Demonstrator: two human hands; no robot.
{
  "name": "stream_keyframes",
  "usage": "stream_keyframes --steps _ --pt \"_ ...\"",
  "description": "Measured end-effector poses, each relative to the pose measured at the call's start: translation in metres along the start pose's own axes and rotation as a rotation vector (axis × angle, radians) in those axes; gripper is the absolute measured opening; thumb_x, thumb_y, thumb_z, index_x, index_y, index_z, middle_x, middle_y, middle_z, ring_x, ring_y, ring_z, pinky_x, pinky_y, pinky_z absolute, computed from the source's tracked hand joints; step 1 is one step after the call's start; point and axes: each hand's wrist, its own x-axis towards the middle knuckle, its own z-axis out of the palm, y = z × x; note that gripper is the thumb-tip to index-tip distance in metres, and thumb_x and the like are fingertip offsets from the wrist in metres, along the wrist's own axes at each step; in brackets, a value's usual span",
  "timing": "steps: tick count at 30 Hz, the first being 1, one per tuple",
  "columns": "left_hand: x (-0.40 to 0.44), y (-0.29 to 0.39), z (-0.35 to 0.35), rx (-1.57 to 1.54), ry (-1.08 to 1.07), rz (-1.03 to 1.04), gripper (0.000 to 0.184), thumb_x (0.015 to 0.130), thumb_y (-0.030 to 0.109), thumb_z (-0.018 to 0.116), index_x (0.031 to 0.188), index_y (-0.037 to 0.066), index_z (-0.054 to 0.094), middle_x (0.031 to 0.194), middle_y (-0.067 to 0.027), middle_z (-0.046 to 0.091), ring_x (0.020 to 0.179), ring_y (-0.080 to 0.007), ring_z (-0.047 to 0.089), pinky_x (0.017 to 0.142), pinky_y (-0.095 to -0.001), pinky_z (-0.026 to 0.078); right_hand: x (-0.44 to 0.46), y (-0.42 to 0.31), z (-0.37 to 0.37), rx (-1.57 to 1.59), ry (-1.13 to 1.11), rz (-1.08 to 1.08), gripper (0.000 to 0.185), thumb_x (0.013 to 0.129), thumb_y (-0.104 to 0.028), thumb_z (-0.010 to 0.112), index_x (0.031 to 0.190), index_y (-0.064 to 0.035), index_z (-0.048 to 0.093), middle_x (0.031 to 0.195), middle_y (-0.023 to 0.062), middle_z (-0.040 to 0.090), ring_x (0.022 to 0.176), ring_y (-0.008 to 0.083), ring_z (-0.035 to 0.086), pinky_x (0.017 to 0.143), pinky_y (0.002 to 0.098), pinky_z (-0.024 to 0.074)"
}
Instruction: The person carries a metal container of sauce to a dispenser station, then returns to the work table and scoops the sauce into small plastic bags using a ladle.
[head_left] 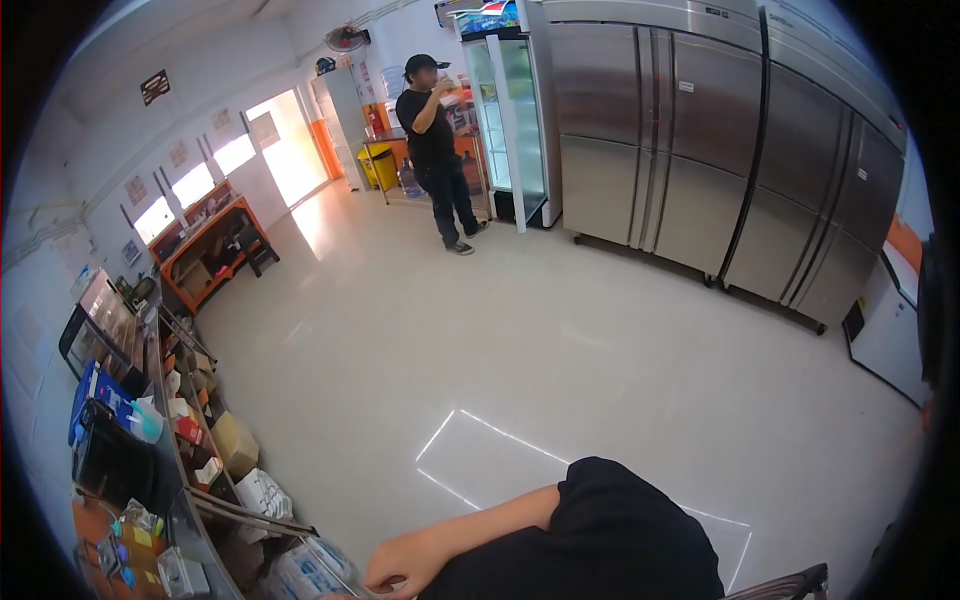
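Observation:
My right hand (405, 563) is at the bottom edge of the view, its forearm reaching left out of a black sleeve (640, 515). Its fingers are curled, and the frame edge cuts off their tips, so whatever they hold cannot be made out. Just left of the hand lies a clear plastic bag or box with blue and white items (305, 572). My left hand does not appear.
A cluttered bench (180, 480) runs along the left, with a teal-white cup (146, 422) and boxes on the shelf below. Steel refrigerators (700, 140) line the back right. A person in black (432, 140) stands near an open glass-door cooler (505, 120). A chair part (790, 585) shows lower right.

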Motion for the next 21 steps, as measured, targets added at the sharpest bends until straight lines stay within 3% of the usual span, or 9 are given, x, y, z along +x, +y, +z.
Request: stream_keyframes --steps 3,4,6,10,13,16,18,21 --pt "0.019 0.017 0.010 -0.070 0.142 -0.040 0.009 0.075 0.005 0.066 0.082 0.003 0.060 0.068 -0.0140 0.055 0.059 -0.0288 0.053 0.054 -0.0373 0.041 -0.006 0.005 -0.005 -0.086 0.031 -0.036 0.014 0.072 -0.012 0.058 0.069 0.0003 0.051 0.058 0.0144 0.049 0.054 0.0288 0.049 0.050 0.0366 0.0370" --pt "0.021 0.015 0.009 -0.066 0.136 -0.039 0.009 0.075 0.005 0.066 0.082 0.003 0.060 0.068 -0.0140 0.055 0.059 -0.0288 0.053 0.054 -0.0373 0.041 -0.008 0.010 -0.004 -0.147 0.041 -0.074 0.014 0.071 -0.011 0.058 0.069 0.0000 0.050 0.059 0.0143 0.050 0.055 0.0295 0.049 0.050 0.0369 0.0367" --pt "0.029 0.011 0.006 -0.086 -0.071 -0.108 0.010 0.074 0.006 0.066 0.081 0.003 0.060 0.069 -0.0141 0.056 0.060 -0.0291 0.054 0.055 -0.0362 0.042 -0.013 0.016 -0.007 -0.124 0.039 -0.033 0.014 0.071 -0.011 0.058 0.068 -0.0003 0.050 0.059 0.0141 0.050 0.055 0.0300 0.049 0.051 0.0372 0.0366" --pt "0.036 0.013 0.000 -0.165 -0.082 -0.120 0.009 0.075 0.006 0.065 0.080 0.003 0.060 0.070 -0.0135 0.057 0.062 -0.0290 0.055 0.058 -0.0354 0.043 -0.018 0.013 -0.015 -0.104 0.045 -0.017 0.013 0.070 -0.009 0.059 0.067 -0.0009 0.049 0.059 0.0137 0.049 0.056 0.0300 0.048 0.051 0.0375 0.0366" --pt "0.022 0.005 -0.002 -0.032 -0.054 -0.083 0.008 0.075 0.008 0.065 0.080 0.003 0.061 0.071 -0.0140 0.057 0.063 -0.0292 0.055 0.060 -0.0360 0.043 -0.016 0.011 -0.014 -0.068 0.037 -0.036 0.018 0.069 -0.005 0.061 0.062 -0.0022 0.045 0.058 0.0108 0.046 0.054 0.0270 0.046 0.051 0.0359 0.0356" --pt "0.008 -0.008 -0.001 -0.067 -0.047 -0.267 0.008 0.075 0.010 0.065 0.080 0.005 0.062 0.070 -0.0138 0.057 0.063 -0.0308 0.055 0.061 -0.0387 0.043 -0.016 0.015 -0.012 0.020 0.011 0.055 0.015 0.069 -0.010 0.059 0.066 -0.0011 0.048 0.057 0.0116 0.048 0.053 0.0279 0.048 0.050 0.0362 0.0376" --pt "0.007 -0.012 -0.003 -0.008 -0.080 -0.118 0.008 0.073 0.011 0.065 0.078 0.006 0.062 0.067 -0.0134 0.056 0.060 -0.0321 0.053 0.059 -0.0397 0.041 -0.014 0.015 -0.014 0.021 0.004 0.056 0.015 0.069 -0.011 0.059 0.066 -0.0012 0.048 0.057 0.0115 0.048 0.053 0.0278 0.049 0.051 0.0362 0.0379" --pt "-0.004 -0.018 0.000 -0.029 -0.087 -0.085 0.009 0.071 0.012 0.065 0.075 0.006 0.061 0.065 -0.0131 0.054 0.059 -0.0328 0.051 0.058 -0.0408 0.040 -0.008 0.009 -0.017 -0.006 -0.015 0.060 0.015 0.070 -0.012 0.059 0.066 -0.0015 0.049 0.057 0.0118 0.050 0.054 0.0283 0.050 0.051 0.0368 0.0385"
